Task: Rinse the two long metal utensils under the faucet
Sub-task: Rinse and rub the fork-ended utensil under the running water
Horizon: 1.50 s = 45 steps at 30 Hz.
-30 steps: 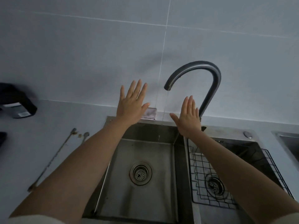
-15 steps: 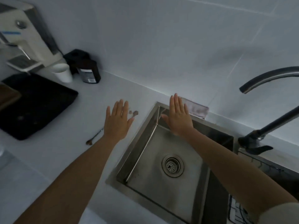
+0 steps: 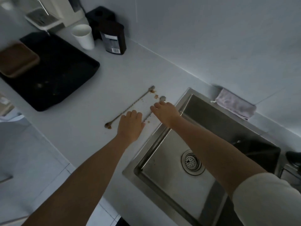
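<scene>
Two long metal utensils lie side by side on the white counter, left of the sink. The longer utensil has brown residue at both ends. My left hand rests over its lower stem with fingers curled down onto it. The shorter utensil lies nearer the sink. My right hand covers its middle, fingertips pressed down around the stem. Both utensils are flat on the counter. Whether either hand has closed around a stem is hidden. Only the faucet base shows, at the right edge.
A black tray holding a brown board sits at the far left. A white cup and a dark bottle stand by the wall. A folded cloth lies behind the sink. Brown crumbs dot the counter.
My view has swung left from the faucet to the counter. Both hands moved from the air above the sink down onto the two utensils, fingers now bent.
</scene>
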Motion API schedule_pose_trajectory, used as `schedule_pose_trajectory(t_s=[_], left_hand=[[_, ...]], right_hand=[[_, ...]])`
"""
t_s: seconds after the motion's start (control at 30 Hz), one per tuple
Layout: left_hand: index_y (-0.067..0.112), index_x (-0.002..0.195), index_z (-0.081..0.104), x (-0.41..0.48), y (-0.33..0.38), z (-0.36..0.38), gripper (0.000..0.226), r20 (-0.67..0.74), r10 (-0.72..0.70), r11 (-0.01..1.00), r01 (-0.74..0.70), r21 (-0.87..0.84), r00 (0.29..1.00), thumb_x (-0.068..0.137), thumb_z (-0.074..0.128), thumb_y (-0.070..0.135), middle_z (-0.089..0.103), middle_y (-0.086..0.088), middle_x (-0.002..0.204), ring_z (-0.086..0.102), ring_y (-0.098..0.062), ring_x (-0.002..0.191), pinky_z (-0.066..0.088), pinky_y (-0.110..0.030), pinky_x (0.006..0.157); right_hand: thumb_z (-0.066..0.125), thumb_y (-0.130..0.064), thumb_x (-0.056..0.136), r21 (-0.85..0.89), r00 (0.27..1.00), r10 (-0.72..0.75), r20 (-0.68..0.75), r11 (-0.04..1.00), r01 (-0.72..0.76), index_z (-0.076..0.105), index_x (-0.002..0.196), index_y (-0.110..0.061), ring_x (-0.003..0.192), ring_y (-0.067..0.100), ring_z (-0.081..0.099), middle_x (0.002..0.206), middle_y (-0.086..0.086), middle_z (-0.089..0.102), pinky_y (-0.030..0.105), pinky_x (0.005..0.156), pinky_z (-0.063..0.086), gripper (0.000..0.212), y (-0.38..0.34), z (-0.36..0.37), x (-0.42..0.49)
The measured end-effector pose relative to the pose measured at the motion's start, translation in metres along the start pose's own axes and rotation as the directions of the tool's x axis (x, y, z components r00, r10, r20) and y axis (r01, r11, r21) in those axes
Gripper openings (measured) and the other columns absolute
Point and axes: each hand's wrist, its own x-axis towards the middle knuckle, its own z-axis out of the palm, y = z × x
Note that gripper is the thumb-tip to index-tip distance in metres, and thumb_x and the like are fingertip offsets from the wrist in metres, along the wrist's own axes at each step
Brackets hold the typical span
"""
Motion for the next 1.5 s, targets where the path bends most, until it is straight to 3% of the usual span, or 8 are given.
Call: schedule_pose_trajectory(t_s=[0.4, 0.6, 0.73, 0.87, 1.13, 1.27, 1.37, 1.5], left_hand=[[0.011, 0.054, 0.061, 0.009, 0.012, 0.015, 0.029, -0.01, 0.071, 0.99, -0.069, 0.122, 0.997, 0.035, 0.083, 0.009, 0.059, -0.002, 0.047, 0.056, -0.016, 0.041, 0.04, -0.017, 0.037], [0.008, 0.05, 0.056, 0.009, 0.007, 0.012, 0.035, -0.011, 0.041, 0.992, -0.039, 0.116, 0.999, 0.031, 0.086, 0.006, 0.056, -0.005, 0.043, 0.054, -0.018, 0.037, 0.039, -0.016, 0.036], [0.005, 0.059, 0.055, 0.013, 0.002, -0.006, 0.032, 0.01, 0.025, 0.997, -0.026, 0.075, 1.0, 0.045, 0.084, 0.0, 0.059, -0.009, 0.045, 0.056, -0.022, 0.036, 0.042, -0.02, 0.036], [-0.002, 0.106, 0.047, 0.017, 0.009, -0.026, 0.016, 0.08, 0.097, 0.995, -0.096, -0.017, 0.992, 0.094, 0.04, 0.006, 0.067, -0.017, 0.089, 0.066, -0.032, 0.077, 0.043, -0.033, 0.06], [0.009, 0.118, 0.052, 0.024, 0.084, -0.062, 0.027, 0.088, 0.345, 0.936, -0.349, 0.034, 0.934, 0.094, 0.039, 0.007, 0.068, -0.012, 0.098, 0.066, -0.03, 0.087, 0.052, -0.033, 0.074], [0.007, 0.113, 0.049, 0.026, 0.127, -0.074, 0.023, 0.128, 0.439, 0.892, -0.448, 0.058, 0.89, 0.093, 0.039, 0.01, 0.066, -0.014, 0.1, 0.065, -0.031, 0.089, 0.048, -0.033, 0.071], [0.005, 0.091, 0.06, 0.033, 0.141, -0.079, 0.02, -0.03, 0.567, 0.821, -0.561, 0.103, 0.823, 0.073, 0.068, 0.003, 0.069, -0.012, 0.071, 0.067, -0.026, 0.059, 0.044, -0.025, 0.049], [0.008, 0.056, 0.06, 0.05, 0.158, -0.084, 0.039, -0.118, 0.622, 0.78, -0.6, 0.174, 0.774, 0.032, 0.088, -0.002, 0.053, -0.005, 0.032, 0.047, -0.019, 0.021, 0.036, -0.018, 0.025]], right_hand=[[0.041, -0.001, 0.092, -0.165, 0.976, -0.18, 0.119, 0.966, 0.198, 0.051, 0.122, -0.006, 0.105, 0.027, 0.053, 0.116, 0.013, 0.056, 0.03, 0.066, 0.037, 0.032, -0.008, 0.006, 0.032], [0.088, -0.023, 0.015, -0.133, 0.975, -0.222, -0.012, 0.967, 0.219, 0.062, 0.041, -0.025, 0.04, 0.009, 0.051, 0.039, -0.009, 0.051, 0.013, 0.035, 0.023, 0.037, -0.002, 0.012, 0.033], [0.089, -0.02, 0.021, -0.152, 0.972, -0.213, -0.095, 0.968, 0.198, 0.062, 0.044, -0.02, 0.044, 0.012, 0.053, 0.04, -0.007, 0.052, 0.014, 0.036, 0.032, 0.035, -0.005, 0.001, 0.019], [0.088, -0.017, 0.032, -0.129, 0.961, -0.156, -0.229, 0.983, 0.128, 0.065, 0.051, -0.019, 0.047, 0.014, 0.057, 0.045, -0.004, 0.056, 0.018, 0.042, 0.042, 0.03, 0.007, -0.013, -0.008], [0.082, -0.014, 0.037, -0.057, 0.922, 0.152, -0.357, 0.981, -0.183, 0.07, 0.065, -0.017, 0.05, 0.017, 0.059, 0.059, -0.001, 0.062, 0.021, 0.045, 0.044, 0.03, 0.046, -0.004, -0.101], [0.045, -0.018, 0.062, 0.083, 0.793, 0.349, -0.499, 0.93, -0.357, 0.068, 0.069, -0.015, 0.058, 0.023, 0.061, 0.066, 0.004, 0.063, 0.024, 0.049, 0.047, 0.024, 0.062, 0.015, -0.154], [0.044, -0.019, 0.07, 0.345, 0.631, 0.6, -0.491, 0.8, -0.491, 0.064, 0.072, -0.008, 0.057, 0.028, 0.06, 0.069, 0.008, 0.062, 0.027, 0.047, 0.049, 0.022, 0.072, 0.02, -0.196], [0.046, -0.022, 0.094, 0.863, 0.328, 0.942, 0.078, 0.101, -0.495, 0.053, 0.101, -0.004, 0.069, 0.025, 0.057, 0.076, 0.003, 0.056, 0.032, 0.06, 0.044, 0.021, 0.091, 0.016, -0.245]])
